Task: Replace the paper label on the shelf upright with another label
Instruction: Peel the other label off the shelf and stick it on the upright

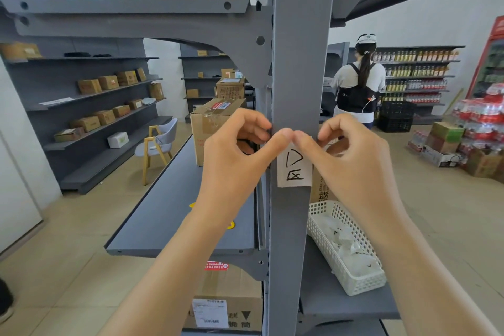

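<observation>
Our left hand [231, 150] and right hand [351, 150] pinch the paper label [294, 169] top against the shelf upright [297, 76]; uneven pulling may tear it.

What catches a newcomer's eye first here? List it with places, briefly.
Dead centre, both thumbs press the top of a white label with black handwriting against the grey upright, left hand and right hand meeting on it. Just lower right, a white basket of paper slips sits on the shelf. Further back on the right, a person faces bottle-filled shelves.
</observation>
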Demonstrator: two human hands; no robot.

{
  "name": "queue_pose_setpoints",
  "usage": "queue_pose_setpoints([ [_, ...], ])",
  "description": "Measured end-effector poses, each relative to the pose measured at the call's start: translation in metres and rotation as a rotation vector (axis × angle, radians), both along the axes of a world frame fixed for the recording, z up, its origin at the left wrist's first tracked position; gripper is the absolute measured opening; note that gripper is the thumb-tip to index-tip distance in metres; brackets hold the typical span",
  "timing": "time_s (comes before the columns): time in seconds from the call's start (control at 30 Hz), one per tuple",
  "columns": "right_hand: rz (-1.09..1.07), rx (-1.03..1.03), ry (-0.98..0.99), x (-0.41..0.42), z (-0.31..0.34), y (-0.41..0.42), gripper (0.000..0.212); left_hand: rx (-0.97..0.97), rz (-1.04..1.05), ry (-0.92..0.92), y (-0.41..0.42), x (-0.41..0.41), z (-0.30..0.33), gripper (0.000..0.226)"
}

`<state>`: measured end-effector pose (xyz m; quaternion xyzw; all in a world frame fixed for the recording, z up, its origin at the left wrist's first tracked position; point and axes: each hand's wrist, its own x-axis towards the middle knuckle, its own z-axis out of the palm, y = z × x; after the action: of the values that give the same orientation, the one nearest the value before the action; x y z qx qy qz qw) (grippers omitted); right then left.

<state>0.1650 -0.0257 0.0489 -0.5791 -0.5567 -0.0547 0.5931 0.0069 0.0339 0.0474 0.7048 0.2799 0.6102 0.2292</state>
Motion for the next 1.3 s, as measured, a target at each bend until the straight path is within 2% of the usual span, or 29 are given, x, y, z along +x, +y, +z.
queue_pose_setpoints([
  [0.1, -0.011, -0.015, -0.027, 0.007, 0.006, 0.005, 0.042, 0.093, 0.047, 0.08, 0.004, -0.003, 0.004, 0.025],
  [0.33, 0.048, -0.075, -0.064, 0.018, 0.013, 0.004, 0.029, 0.444, 0.201, 0.297, 0.019, -0.02, 0.009, 0.027],
  [0.47, 0.111, -0.091, -0.128, 0.021, 0.015, 0.002, 0.025, 0.355, 0.107, 0.261, 0.019, -0.022, 0.011, 0.021],
  [0.57, 0.124, -0.1, -0.171, 0.019, 0.014, 0.004, 0.034, 0.235, 0.032, 0.255, 0.017, -0.016, 0.011, 0.03],
  [0.67, 0.143, -0.112, -0.163, 0.019, 0.015, 0.006, 0.037, 0.192, -0.006, 0.24, 0.018, -0.008, 0.007, 0.038],
  [0.83, 0.193, -0.142, -0.128, 0.023, -0.006, 0.007, 0.041, 0.18, -0.057, 0.158, 0.019, -0.004, -0.012, 0.033],
  [1.03, 0.213, -0.19, -0.136, 0.024, -0.025, 0.003, 0.042, 0.175, -0.051, 0.254, 0.019, -0.009, -0.036, 0.039],
  [1.23, 0.159, -0.298, -0.285, 0.027, -0.01, -0.001, 0.048, 0.206, -0.076, 0.418, 0.023, -0.021, -0.027, 0.044],
  [1.3, 0.184, -0.237, -0.24, 0.026, 0.002, -0.002, 0.044, 0.167, -0.108, 0.361, 0.02, -0.021, -0.015, 0.042],
])
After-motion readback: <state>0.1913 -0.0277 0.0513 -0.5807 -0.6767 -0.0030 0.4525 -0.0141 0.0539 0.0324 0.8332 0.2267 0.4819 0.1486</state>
